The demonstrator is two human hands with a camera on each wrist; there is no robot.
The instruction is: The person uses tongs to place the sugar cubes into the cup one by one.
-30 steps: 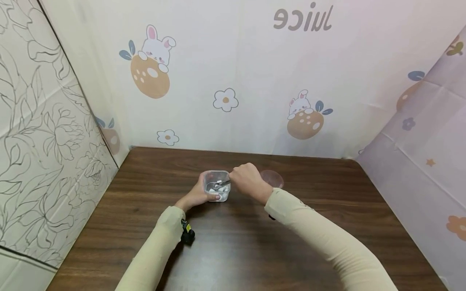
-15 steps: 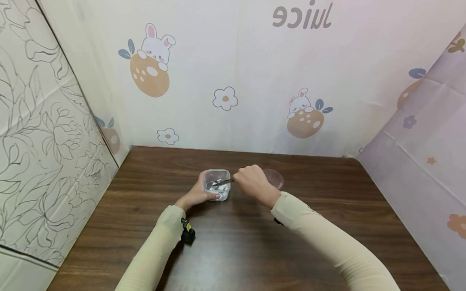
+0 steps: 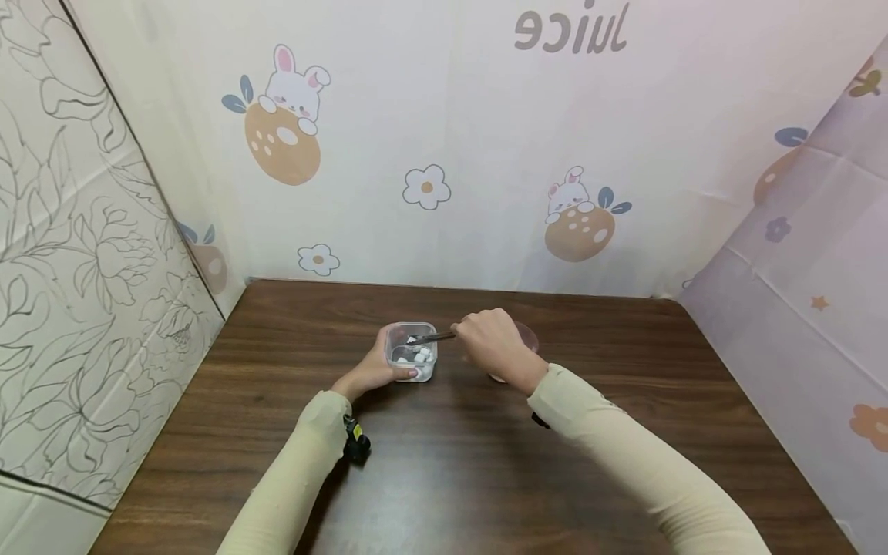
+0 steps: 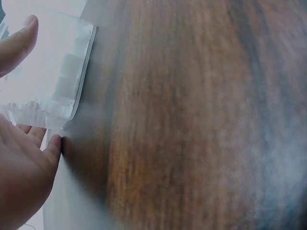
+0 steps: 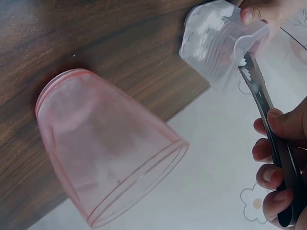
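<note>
My left hand grips a clear plastic container from its left side, thumb across the near wall. White cubes lie inside. My right hand holds dark metal tongs, fingers curled round both arms. The tong tips reach over the open top of the container, with a small white piece at them. Just past the right hand stands a translucent pink cup, upright and mostly hidden by that hand in the head view. In the left wrist view the container wall shows cubes stacked inside.
Everything stands on a dark brown wooden table. A patterned cloth wall rises along its back edge, with more cloth at both sides. A small black wrist camera sits at the left wrist.
The right hand has drawn back to the right with the tongs, whose tips have risen from among the cubes towards the container's rim. The left hand and container have stayed nearly still.
</note>
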